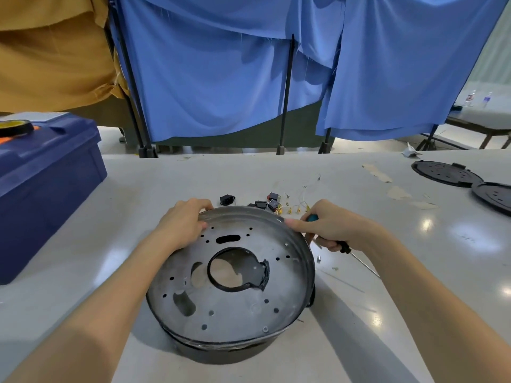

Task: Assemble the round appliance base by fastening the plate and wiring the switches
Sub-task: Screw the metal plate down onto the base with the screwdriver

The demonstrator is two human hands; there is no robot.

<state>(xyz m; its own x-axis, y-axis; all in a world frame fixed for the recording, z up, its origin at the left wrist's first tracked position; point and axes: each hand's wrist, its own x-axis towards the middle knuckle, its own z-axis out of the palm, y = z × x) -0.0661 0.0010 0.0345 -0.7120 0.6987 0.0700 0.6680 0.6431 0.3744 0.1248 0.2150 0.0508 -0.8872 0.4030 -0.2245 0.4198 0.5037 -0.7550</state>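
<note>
Steadying the round base on the table is done at the far rim of its metal plate.
Stiff and thin, the sheet metal is judged light, sharp-edged and apt to slide on the glossy table, so the rim is best held: the left hand has its fingers curled over it, while the right hand is closed round a screwdriver, thumb touching the rim. Loose switches lie just beyond the base, and blue curtains hang behind the table.

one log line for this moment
left hand: grips round base rim | right hand: holds screwdriver, touches rim | switches: loose behind base
</note>
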